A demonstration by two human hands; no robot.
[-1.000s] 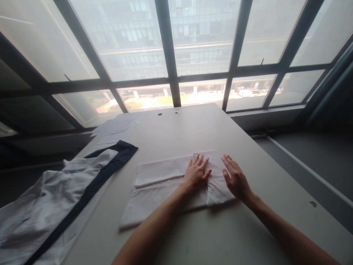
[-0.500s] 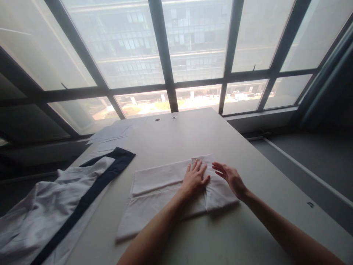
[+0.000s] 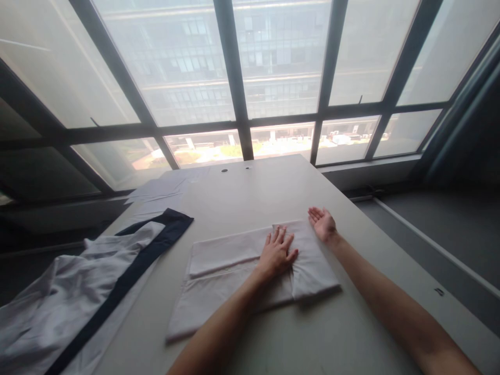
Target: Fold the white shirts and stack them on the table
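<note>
A white cloth garment (image 3: 226, 255) lies folded flat on the white table, its right end doubled over into a panel with a few creases. My left hand (image 3: 276, 254) rests on it with fingers spread, pressing near the edge of that panel. Just past the garment's far right corner is my right hand (image 3: 322, 224), palm turned up and fingers stretched out, holding nothing. Whether its edge touches the cloth I cannot tell. My left forearm hides part of the garment's near side.
On the left, rumpled white cloth (image 3: 89, 281) with a dark navy band (image 3: 128, 265) hangs partly over the table edge. White sheets (image 3: 164, 190) lie at the far left. The table (image 3: 250, 195) meets tall windows. A small dark object (image 3: 439, 292) sits at the right.
My right hand has moved away from the top of the folded panel to its far right corner and turned palm up. My left hand stays in place on the cloth.
</note>
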